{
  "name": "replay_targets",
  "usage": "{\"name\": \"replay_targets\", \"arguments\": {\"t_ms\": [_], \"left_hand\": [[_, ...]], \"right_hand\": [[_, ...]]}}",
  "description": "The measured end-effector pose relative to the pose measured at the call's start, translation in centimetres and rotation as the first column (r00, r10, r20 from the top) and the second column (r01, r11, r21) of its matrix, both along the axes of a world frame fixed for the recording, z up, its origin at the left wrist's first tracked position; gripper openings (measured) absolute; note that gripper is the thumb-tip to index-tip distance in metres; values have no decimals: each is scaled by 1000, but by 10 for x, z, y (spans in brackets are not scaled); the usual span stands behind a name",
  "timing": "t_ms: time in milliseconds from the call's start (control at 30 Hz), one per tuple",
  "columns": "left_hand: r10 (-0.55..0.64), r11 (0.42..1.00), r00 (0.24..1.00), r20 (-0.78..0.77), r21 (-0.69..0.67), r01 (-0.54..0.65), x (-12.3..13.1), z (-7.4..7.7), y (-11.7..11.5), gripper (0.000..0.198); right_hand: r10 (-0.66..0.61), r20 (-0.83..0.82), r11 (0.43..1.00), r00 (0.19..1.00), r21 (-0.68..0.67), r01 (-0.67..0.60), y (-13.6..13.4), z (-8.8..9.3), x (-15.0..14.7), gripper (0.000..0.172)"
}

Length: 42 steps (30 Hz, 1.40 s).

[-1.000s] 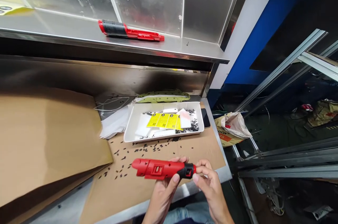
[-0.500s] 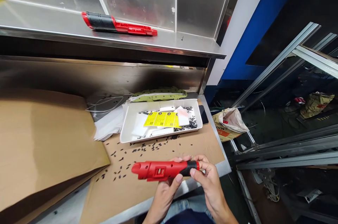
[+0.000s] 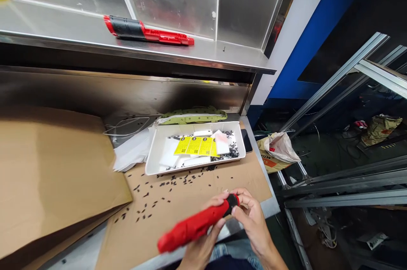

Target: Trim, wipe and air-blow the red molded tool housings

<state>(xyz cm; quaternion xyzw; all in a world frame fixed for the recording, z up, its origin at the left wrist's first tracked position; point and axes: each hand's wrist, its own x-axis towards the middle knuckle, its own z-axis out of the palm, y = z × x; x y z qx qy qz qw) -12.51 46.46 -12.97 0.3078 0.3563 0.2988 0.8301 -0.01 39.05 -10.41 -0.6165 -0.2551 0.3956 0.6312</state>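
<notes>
A long red plastic tool housing (image 3: pixel 193 225) with a black end slants over the front of the bench, its far-left tip blurred by motion. My left hand (image 3: pixel 208 240) is wrapped around it from below, thumb on the near side and fingers behind. At the black end, my right hand (image 3: pixel 252 219) closes thumb and fingers on the housing's tip. Behind both hands stands a white tray (image 3: pixel 193 169) holding small black parts, white pieces and yellow label sheets (image 3: pixel 197 146). Several tiny black pieces (image 3: pixel 173 183) lie scattered on the cardboard mat.
A large cardboard box (image 3: pixel 60 185) takes up the left side. Another red and black housing (image 3: pixel 149 32) rests on the metal shelf (image 3: pixel 241 59). A phone (image 3: pixel 246 140) lies right of the tray. Beyond the bench's right edge are an open paper sack (image 3: pixel 280 151) and metal frames (image 3: pixel 340 79).
The housing's left end has swung down toward me and the body has rolled, so its slotted window no longer shows. Both hands keep their hold. The view has shifted slightly.
</notes>
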Motion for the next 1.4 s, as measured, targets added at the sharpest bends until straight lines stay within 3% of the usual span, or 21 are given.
{"name": "replay_targets", "arguments": {"t_ms": [67,133,300,467,600,700,933,1033,1133,1233,1400], "left_hand": [[17,999,1000,-9,29,-17,2,-6,8,40],[24,999,999,39,-34,-22,4,-10,16,56],[56,977,991,119,-210,-30,7,-8,32,83],[126,971,990,65,-211,-110,-2,-17,43,84],[209,955,978,-24,-208,-209,-19,-24,50,82],[277,928,961,-8,-257,-269,-26,-25,52,76],[388,893,921,-16,-243,-380,-7,-17,42,83],[399,898,917,-20,-194,-395,4,-5,36,83],[394,906,919,24,-179,-384,10,5,30,70],[358,922,931,65,-184,-341,13,8,26,56],[285,945,954,91,-196,-263,14,12,19,50]], "right_hand": [[48,-6,999,999,4,-48,-1,1,1,43],[78,-29,997,997,0,-79,-1,1,2,42],[-70,1,997,998,-19,70,6,-5,7,37],[-106,227,990,968,-70,124,19,-13,27,40],[-71,426,981,902,-134,141,30,-27,47,35],[-16,473,970,881,-205,128,37,-34,51,32],[178,342,976,923,-178,-123,47,-7,17,18],[164,288,978,944,-169,-118,52,2,8,18],[119,230,982,966,-169,-81,55,4,5,20],[80,166,986,983,-156,-53,53,4,4,25],[88,23,986,996,-143,-84,48,3,-1,32]]}}
